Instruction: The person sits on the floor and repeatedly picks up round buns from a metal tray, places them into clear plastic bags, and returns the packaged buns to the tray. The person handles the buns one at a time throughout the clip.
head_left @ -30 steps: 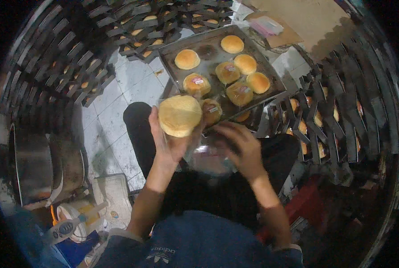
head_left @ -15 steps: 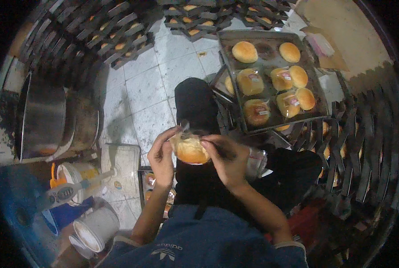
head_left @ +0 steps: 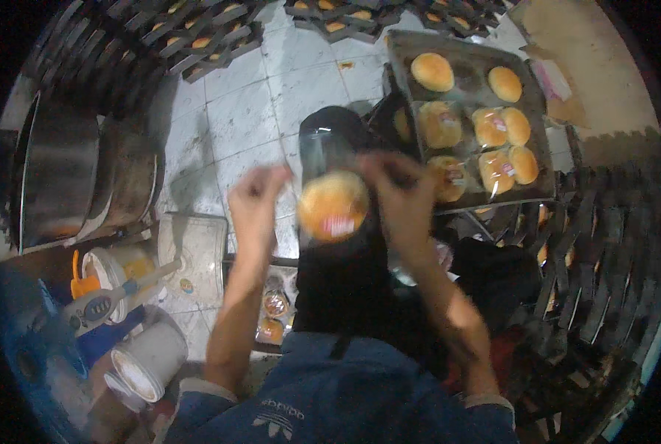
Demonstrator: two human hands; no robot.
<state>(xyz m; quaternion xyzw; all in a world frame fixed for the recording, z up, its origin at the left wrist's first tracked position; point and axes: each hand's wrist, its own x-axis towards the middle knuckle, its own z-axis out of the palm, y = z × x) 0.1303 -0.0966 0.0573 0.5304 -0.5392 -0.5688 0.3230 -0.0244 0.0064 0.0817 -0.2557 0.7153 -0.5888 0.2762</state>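
A round golden bun [head_left: 334, 198] in a clear plastic bag with a white-and-red label is between my hands, over my dark-trousered leg. The bag's loose clear top [head_left: 327, 144] stretches out past the bun. My left hand [head_left: 258, 200], at the bag's left, has its fingers pinched together at what looks like a corner. On the other side my right hand [head_left: 403, 194], blurred by motion, pinches toward the opposite corner. The clear film at the fingertips is hard to make out.
A dark baking tray [head_left: 478, 201] at right holds several buns, some bagged. Another tray with wrapped buns [head_left: 275, 305] lies by my left forearm. White buckets [head_left: 149, 359] and a large metal pot [head_left: 60, 177] stand at left. Stacked dark racks [head_left: 597, 251] with buns line the right.
My hands have moved up and farther apart. The bagged bun has turned, so its label now shows between them. My view has shifted slightly.
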